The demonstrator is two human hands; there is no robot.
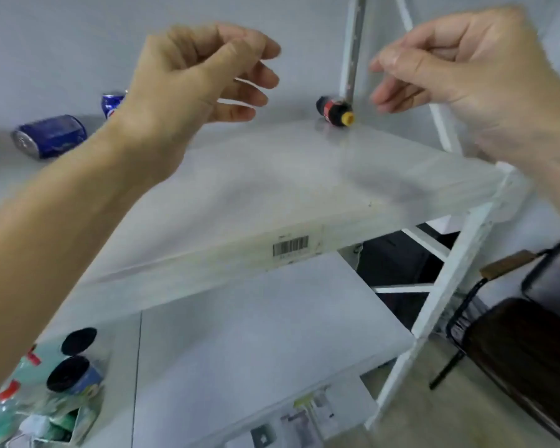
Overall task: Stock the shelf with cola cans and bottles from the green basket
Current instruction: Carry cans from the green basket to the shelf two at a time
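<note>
Above the upper shelf we are holding both hands empty; our left hand and right hand are hovering apart, fingers loosely curled, gripping nothing; a small cola bottle is lying on its side at the shelf's back, beside the white upright; two blue cans are lying tipped at the left; the basket is lying out of sight.

We see a white metal-framed shelf carrying two blue cola cans on their sides and a dark yellow-capped bottle lying at the back.
</note>
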